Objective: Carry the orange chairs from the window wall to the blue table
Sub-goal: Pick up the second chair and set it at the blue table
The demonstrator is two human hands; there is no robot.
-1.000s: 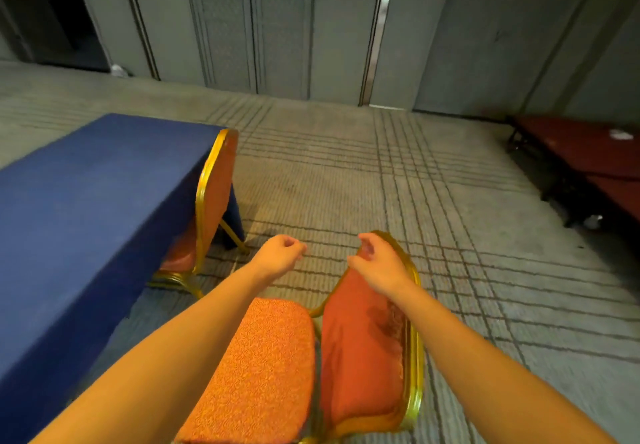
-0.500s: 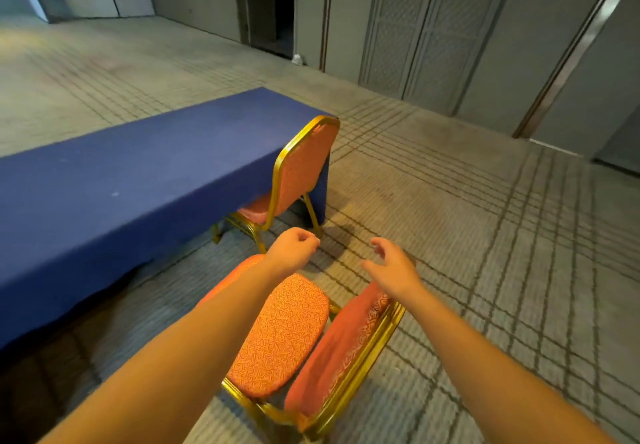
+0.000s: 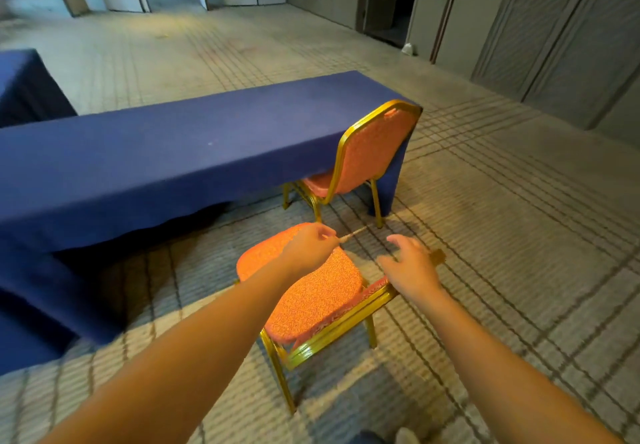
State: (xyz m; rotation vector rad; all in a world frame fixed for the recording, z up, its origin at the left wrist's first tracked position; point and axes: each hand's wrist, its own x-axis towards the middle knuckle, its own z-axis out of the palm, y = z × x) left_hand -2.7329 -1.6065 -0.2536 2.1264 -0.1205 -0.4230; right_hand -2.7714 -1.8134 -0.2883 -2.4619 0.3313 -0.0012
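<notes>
The long blue table [image 3: 156, 159] runs across the middle of the view. One orange chair with a gold frame [image 3: 374, 152] stands tucked in at its right end. A second orange chair [image 3: 311, 291] stands on the carpet just in front of me, its seat toward the table and its backrest seen edge-on. My left hand [image 3: 310, 247] hovers over the seat's far edge with the fingers curled shut. My right hand [image 3: 410, 267] is above the top of the backrest with the fingers spread, holding nothing.
Another blue-covered table [image 3: 24, 90] sits at the far left. Grey panel walls and a dark doorway [image 3: 388, 0] are at the back right, with a small white object [image 3: 408, 49] on the floor. Patterned carpet stretches to the right of the chairs.
The view swung left, bringing the table's length into sight. The near chair now faces the table. My right hand came off the backrest top and opened; my left hand stayed curled.
</notes>
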